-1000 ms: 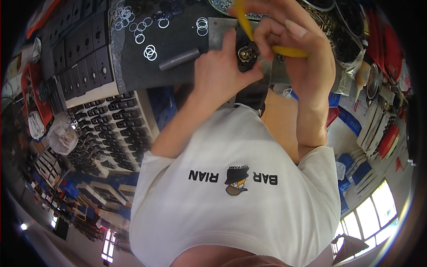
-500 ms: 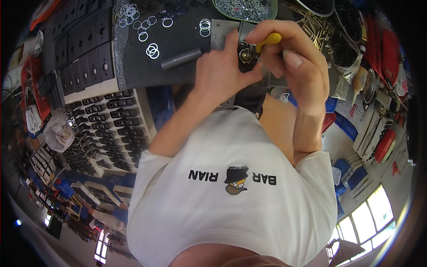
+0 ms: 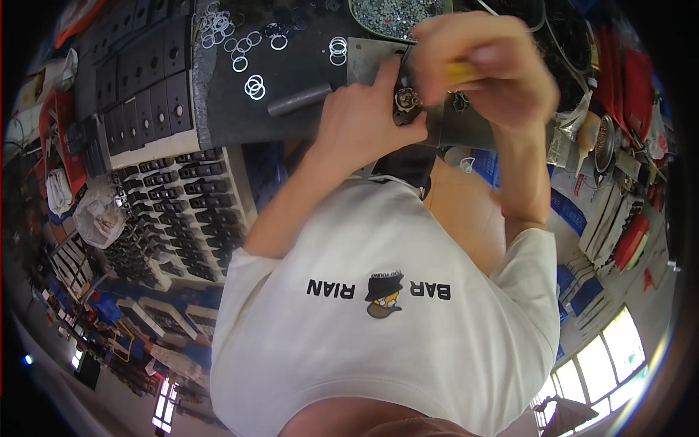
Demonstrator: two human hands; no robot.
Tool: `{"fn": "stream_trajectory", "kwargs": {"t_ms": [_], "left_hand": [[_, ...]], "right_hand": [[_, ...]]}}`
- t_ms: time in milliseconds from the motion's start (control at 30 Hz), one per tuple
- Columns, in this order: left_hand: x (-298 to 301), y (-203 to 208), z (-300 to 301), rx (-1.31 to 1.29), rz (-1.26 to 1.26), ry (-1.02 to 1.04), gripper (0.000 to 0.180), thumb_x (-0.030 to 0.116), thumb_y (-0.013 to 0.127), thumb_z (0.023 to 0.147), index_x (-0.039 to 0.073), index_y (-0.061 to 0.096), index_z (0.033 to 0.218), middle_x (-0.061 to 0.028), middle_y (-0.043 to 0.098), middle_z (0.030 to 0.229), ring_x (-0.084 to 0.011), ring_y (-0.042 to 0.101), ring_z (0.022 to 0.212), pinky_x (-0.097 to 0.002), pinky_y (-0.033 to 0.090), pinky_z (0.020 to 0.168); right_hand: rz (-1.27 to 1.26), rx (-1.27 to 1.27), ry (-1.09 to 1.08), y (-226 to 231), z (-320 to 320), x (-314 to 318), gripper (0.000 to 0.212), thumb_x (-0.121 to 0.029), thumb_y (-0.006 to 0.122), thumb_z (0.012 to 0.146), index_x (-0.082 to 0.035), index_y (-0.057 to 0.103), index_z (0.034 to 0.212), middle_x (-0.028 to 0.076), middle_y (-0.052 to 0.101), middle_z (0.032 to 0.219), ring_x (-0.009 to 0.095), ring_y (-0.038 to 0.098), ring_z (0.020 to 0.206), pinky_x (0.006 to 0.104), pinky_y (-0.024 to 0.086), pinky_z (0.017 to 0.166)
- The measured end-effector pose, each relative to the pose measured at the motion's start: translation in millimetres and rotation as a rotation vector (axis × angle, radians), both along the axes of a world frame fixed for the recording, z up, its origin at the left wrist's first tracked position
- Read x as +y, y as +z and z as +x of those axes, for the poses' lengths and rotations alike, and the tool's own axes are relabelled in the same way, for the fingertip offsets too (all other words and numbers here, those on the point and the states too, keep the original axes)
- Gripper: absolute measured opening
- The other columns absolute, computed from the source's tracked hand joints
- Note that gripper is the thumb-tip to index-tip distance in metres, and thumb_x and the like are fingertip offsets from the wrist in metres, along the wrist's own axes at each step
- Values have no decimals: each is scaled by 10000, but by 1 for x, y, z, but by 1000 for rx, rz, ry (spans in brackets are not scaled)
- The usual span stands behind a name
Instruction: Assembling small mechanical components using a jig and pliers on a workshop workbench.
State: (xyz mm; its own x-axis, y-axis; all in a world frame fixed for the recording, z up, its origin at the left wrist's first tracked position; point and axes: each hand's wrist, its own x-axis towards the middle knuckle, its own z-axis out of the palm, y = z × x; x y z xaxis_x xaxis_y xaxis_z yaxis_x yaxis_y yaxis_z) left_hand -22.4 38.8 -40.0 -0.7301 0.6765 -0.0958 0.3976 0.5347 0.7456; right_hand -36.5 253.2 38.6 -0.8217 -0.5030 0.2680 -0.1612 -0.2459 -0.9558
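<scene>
Expect the round metal part [image 3: 406, 100], near the tabletop's [image 3: 244, 124] near edge, to be stiff, small and perhaps slick; best held by its outer rim. Flanked by widely spread thumb and forefinger of the left hand [image 3: 360, 120]; cannot tell whether pressing. Curled round a yellow handle [image 3: 459, 72] with the blurred right hand [image 3: 502, 84].

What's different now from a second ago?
Since the last picture, the right hand, now blurred, has moved forward, away from the body. Its grip on the yellow-handled tool holds, but far less yellow shows than at first. Left hand beside the brass-coloured part, grey rod and silver rings: unchanged.
</scene>
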Motion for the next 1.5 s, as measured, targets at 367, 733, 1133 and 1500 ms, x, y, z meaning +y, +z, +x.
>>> {"fn": "stream_trajectory", "kwargs": {"t_ms": [367,733,1133,1500], "left_hand": [[-29,23,-11,-1001,964,59,503,208,676,970,55,520,1423,-47,643,765,-135,620,575,-265,474,468],[-31,20,-1,-1399,1204,-6,804,649,532,1084,62,411,1620,50,541,752,-33,412,475,-237,265,437],[-41,8,-17,-279,949,66,1366,315,1070,589,97,279,1680,-139,484,1499,-257,654,1211,-384,561,982],[-34,13,-23,78,710,31,1182,176,1010,483,98,467,1531,-122,569,1415,-304,614,1321,-429,509,1123]], "right_hand": [[429,-404,-505,-18,120,-51,384,-182,861,919,-5,696,1216,67,723,1024,108,649,893,292,524,796],[699,-335,-500,-2,127,-55,377,-274,751,1024,23,652,1233,179,683,918,269,661,774,365,522,743],[-15,-960,-438,-6,160,-91,392,-379,733,1033,-12,647,1141,39,608,813,67,458,681,229,292,560],[120,-952,-256,18,155,-60,367,-333,791,997,1,670,1087,24,630,871,109,579,816,270,439,771]]}}
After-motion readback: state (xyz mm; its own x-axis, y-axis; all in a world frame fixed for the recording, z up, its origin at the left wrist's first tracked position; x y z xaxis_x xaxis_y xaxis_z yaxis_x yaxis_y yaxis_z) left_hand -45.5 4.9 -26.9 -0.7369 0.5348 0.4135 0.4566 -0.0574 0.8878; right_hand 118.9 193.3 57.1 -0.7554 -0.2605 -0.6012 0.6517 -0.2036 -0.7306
